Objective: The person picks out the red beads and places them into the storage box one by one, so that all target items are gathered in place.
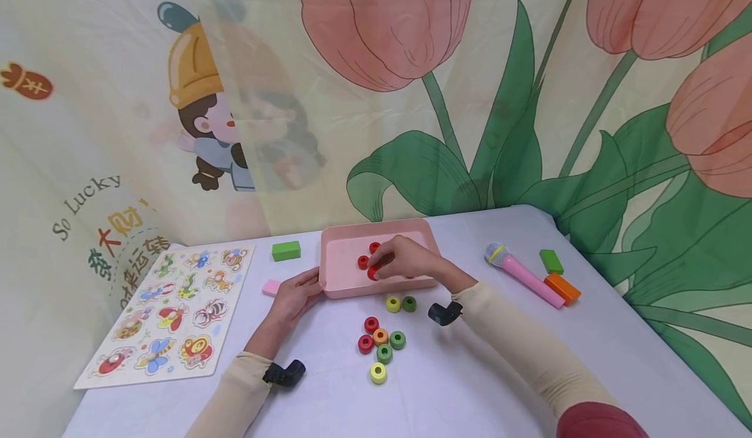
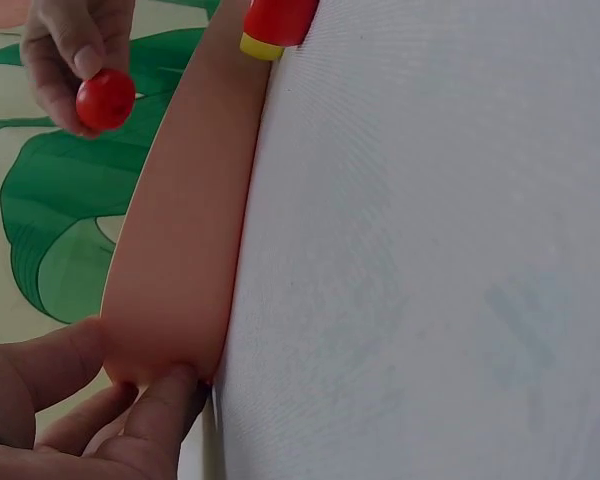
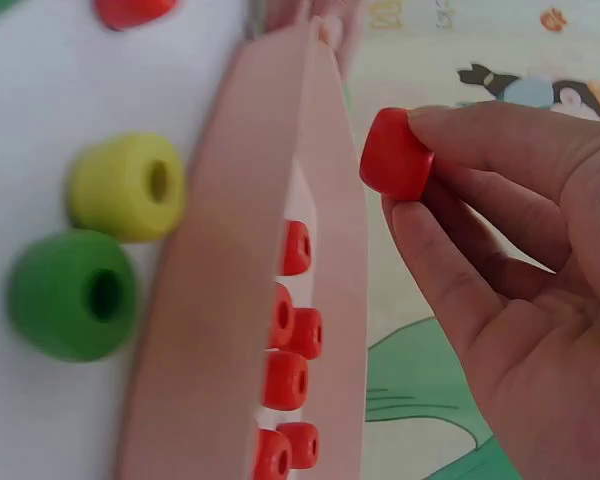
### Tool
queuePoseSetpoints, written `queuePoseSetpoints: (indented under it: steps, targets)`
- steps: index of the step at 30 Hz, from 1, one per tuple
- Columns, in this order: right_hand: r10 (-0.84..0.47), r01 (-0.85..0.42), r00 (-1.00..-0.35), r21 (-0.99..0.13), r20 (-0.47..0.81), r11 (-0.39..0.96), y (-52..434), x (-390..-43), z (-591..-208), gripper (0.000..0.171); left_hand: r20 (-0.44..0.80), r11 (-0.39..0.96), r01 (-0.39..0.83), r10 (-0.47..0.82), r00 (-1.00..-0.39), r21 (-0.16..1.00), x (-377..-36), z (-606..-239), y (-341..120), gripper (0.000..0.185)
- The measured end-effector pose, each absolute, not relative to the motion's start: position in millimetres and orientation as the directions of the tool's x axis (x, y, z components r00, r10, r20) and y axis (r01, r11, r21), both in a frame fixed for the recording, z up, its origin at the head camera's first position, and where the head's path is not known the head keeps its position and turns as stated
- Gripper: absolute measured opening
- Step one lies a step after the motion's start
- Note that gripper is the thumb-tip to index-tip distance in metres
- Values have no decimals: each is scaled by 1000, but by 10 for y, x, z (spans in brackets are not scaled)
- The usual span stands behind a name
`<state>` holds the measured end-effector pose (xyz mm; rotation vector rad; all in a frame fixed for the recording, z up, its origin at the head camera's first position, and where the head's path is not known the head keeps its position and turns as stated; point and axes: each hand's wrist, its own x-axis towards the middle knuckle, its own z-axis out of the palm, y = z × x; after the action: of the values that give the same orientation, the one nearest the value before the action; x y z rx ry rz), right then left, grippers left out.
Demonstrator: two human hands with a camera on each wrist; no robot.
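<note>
Red bead (image 3: 396,155) in right hand (image 3: 510,290) fingertips

i'm looking at what reads as a child's play corner set up for recording rather than a kitchen or workshop. the counter (image 1: 529,373) wears a plain pale cloth, and cartoon and tulip-printed curtains (image 1: 411,98) hang right behind it as a backdrop. toys cover it: an insect peg puzzle (image 1: 170,307), a pink toy microphone (image 1: 523,275), wooden blocks (image 1: 286,250), coloured beads (image 1: 380,343) and a pink tray (image 1: 352,255).
</note>
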<state>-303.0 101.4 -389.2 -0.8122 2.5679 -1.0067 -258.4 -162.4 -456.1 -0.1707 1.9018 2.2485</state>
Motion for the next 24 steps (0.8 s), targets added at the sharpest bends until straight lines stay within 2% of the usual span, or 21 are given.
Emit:
queuePoseSetpoints:
  steps: [5, 15, 24]
  targets:
    - [-559, -368, -828, -717, -36, 592, 926, -3238, -3854, 28, -213, -149, -220, 62, -975, 964, -2576, -4561, -1630, 53]
    - [-450, -179, -880, -770, -153, 613, 739, -3582, -3901, 33, -214, -165, -222, 63, -975, 961, -2572, -4572, -1638, 53]
    - [-410, -199, -904, -728, -122, 656, 502, -3828, -3972, 23, -184, -180, -196, 81, -980, 964, -2584, -4590, -1655, 53]
